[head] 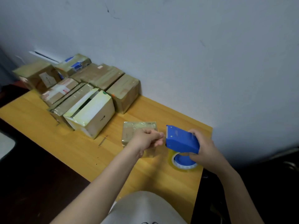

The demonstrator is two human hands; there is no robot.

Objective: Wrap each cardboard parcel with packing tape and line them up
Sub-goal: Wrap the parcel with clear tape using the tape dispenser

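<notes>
Fingers (159,137) pinched at blue tape dispenser (182,139) over parcel (137,128)

One head-worn view looks forward and down, close over the table (84,152); wall (194,54) behind.

A yellow wooden tabletop (145,172) is carrying a cluster of taped boxes (97,75) sitting against the wall, a white box (93,113) beside them, and 1 small wrapped parcel (137,128) lying nearer.
</notes>
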